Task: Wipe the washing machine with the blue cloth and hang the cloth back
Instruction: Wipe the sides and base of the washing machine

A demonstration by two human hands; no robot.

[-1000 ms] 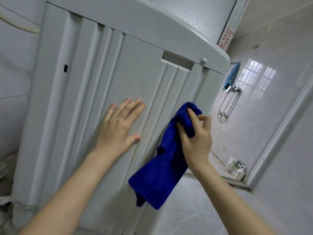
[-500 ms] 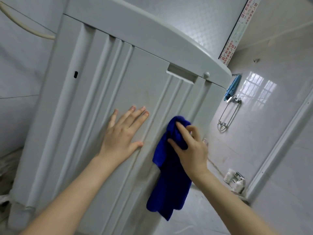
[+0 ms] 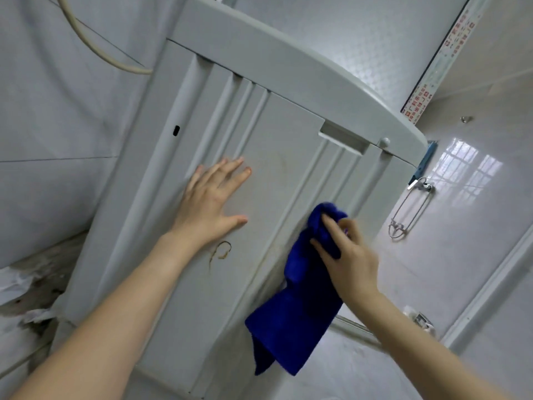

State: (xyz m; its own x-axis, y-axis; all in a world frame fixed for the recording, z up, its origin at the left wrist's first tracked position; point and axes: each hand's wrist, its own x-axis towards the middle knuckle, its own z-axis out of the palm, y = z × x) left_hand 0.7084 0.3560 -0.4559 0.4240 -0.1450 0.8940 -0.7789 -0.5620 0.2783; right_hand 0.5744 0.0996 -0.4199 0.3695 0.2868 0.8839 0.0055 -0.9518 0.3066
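Note:
The white washing machine fills the middle of the view, its ribbed side panel facing me. My left hand lies flat on that panel with fingers spread. My right hand grips the bunched top of the blue cloth and presses it against the panel's right ribs. The rest of the cloth hangs down loose below my hand. A brownish curl-shaped mark shows on the panel just below my left wrist.
A metal wire hanger is fixed on the glossy tiled wall at the right, with a light-blue item partly hidden behind the machine's corner. A beige hose curves on the left wall. Small bottles stand on the floor by the door frame.
My right hand has slid the cloth down and leftward along the panel's right ribs. The view has shifted, so the machine sits further right. My left hand stays flat on the panel.

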